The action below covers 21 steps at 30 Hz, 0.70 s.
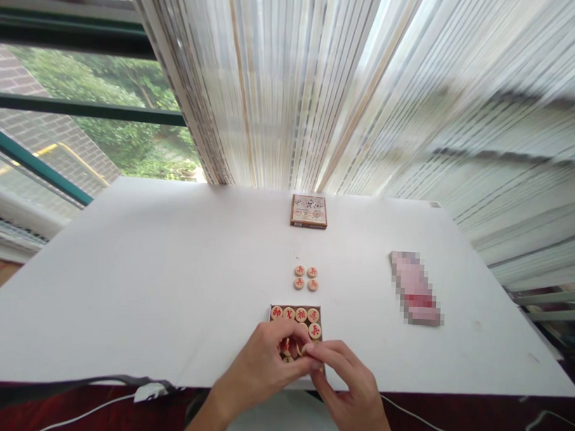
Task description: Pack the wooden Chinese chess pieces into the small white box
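Note:
In the head view an open box [271, 309] of xiangqi pieces lies at the near edge of the table, its round wooden discs marked in red. Over it, my left hand [262, 362] curls with index finger and thumb closed around a tilted xiangqi piece [301, 351]. The fingertips of my right hand [351, 385] meet it from the right, pinched at the same piece. My fingers hide much of the box's lower rows. Beyond the box, several pieces form a small square, among them a red-marked disc [299, 271].
A flat printed box lid [309, 211] lies at the table's far side. To the right is a blurred-out pink, phone-shaped object [416, 290]. The white table [146, 285] ends at a string curtain [283, 101] and window. Cables [102, 414] run below the near edge.

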Tool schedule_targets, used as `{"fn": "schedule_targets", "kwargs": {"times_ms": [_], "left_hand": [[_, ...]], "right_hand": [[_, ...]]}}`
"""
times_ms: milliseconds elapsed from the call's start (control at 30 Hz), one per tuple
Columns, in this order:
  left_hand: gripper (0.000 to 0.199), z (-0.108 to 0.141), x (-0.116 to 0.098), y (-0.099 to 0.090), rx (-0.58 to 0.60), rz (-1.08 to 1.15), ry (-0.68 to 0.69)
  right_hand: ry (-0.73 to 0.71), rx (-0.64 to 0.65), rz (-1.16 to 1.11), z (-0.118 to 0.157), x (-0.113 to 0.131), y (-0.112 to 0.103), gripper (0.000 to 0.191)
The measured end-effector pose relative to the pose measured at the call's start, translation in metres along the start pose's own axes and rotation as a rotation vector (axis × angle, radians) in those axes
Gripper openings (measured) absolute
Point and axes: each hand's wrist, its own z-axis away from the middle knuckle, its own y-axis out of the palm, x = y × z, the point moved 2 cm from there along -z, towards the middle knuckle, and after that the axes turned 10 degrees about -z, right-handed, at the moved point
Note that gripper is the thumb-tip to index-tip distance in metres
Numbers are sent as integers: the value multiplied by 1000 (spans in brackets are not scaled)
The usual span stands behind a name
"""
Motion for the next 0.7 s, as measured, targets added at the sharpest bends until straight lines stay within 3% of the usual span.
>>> {"fn": "schedule_targets", "kwargs": {"times_ms": [167,300,500,700], "left_hand": [[7,2,4,6,47,107,-59],[7,3,4,6,28,56,-43],[15,3,-1,3,37,14,7],[19,5,-3,2,37,-63,83]], "right_hand": [[-7,-8,6,5,-4,2,45],[-1,-14,11,5,-4,1,45],[67,-46,7,4,-2,0,36],[228,-82,-119,4,-3,-2,18]]}}
